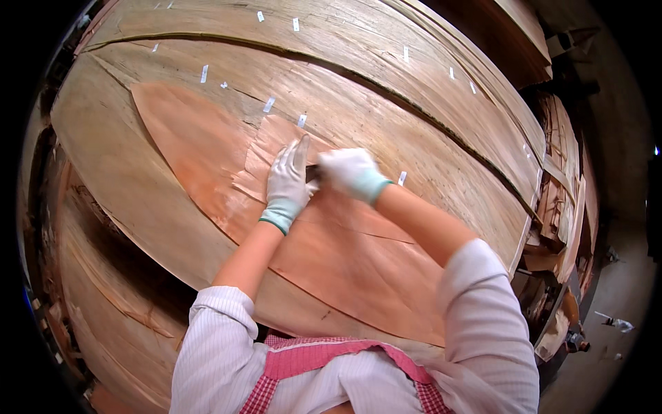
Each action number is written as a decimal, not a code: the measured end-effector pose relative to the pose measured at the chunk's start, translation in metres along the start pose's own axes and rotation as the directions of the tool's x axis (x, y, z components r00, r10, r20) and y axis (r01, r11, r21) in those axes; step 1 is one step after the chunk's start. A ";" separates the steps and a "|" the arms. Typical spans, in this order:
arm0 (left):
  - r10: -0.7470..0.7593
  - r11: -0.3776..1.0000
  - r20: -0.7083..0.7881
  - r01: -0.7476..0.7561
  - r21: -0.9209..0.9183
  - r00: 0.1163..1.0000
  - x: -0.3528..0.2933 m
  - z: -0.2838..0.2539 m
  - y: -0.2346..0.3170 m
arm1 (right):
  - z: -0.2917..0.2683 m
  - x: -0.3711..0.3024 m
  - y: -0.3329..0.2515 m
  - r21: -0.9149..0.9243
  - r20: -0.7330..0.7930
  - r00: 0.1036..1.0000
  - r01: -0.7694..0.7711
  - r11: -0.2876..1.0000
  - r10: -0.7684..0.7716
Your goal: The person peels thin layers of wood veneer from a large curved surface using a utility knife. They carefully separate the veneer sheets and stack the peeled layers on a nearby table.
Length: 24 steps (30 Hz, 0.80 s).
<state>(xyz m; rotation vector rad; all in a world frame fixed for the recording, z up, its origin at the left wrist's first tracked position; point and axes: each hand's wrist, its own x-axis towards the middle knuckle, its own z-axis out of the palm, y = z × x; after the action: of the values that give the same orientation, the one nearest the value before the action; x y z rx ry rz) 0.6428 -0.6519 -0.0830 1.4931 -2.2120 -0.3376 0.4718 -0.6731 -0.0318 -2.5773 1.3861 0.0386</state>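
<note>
My left hand (287, 176), in a white glove with a green cuff, lies flat with its fingers stretched out on a small reddish veneer piece (258, 157) with ragged edges. Beside it my right hand (350, 171), gloved the same way and smeared by motion, is closed on a dark, flat tool (312, 172). The tool shows only in part between the two hands, so its kind is unclear. Beneath both hands spreads a larger reddish veneer sheet (358, 265), which rests on a broad, paler wood veneer sheet (441, 186).
Small white tape strips (269, 104) dot the pale veneer. A long dark gap (386, 90) curves across it beyond my hands. Broken veneer scraps (558, 186) are piled at the right edge. Another veneer stack (110, 276) stands at the lower left.
</note>
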 end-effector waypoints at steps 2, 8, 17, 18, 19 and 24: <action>-0.010 0.998 0.089 0.005 0.060 0.996 -0.003 -0.003 0.006 | 0.003 0.005 -0.006 -0.032 0.056 0.998 0.030 0.999 -0.028; 0.044 0.999 -0.046 -0.042 0.033 0.998 -0.002 0.001 0.007 | 0.031 -0.232 0.040 0.027 0.048 0.787 -0.616 0.787 0.615; 0.071 0.996 -0.081 -0.067 0.052 0.994 -0.003 0.001 0.009 | 0.005 -0.362 0.043 0.088 -0.263 0.437 -0.877 0.472 0.860; 0.059 0.997 -0.098 -0.054 0.054 0.993 -0.004 0.000 0.010 | -0.001 -0.365 0.050 0.060 -0.150 0.365 -0.924 0.377 0.919; 0.050 0.998 -0.119 -0.044 0.050 0.992 -0.004 0.001 0.013 | 0.003 -0.374 0.061 0.010 -0.159 0.338 -0.939 0.343 0.928; 0.451 0.860 -0.112 -0.398 0.318 0.885 -0.006 0.006 0.022 | 0.027 -0.400 0.104 -0.239 -0.141 0.301 -0.935 0.263 0.943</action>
<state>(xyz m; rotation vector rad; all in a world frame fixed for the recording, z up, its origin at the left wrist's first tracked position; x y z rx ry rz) 0.6237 -0.6383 -0.0799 1.0570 -2.4288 0.2672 0.1653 -0.3940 -0.0267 -1.3900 2.8584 0.4909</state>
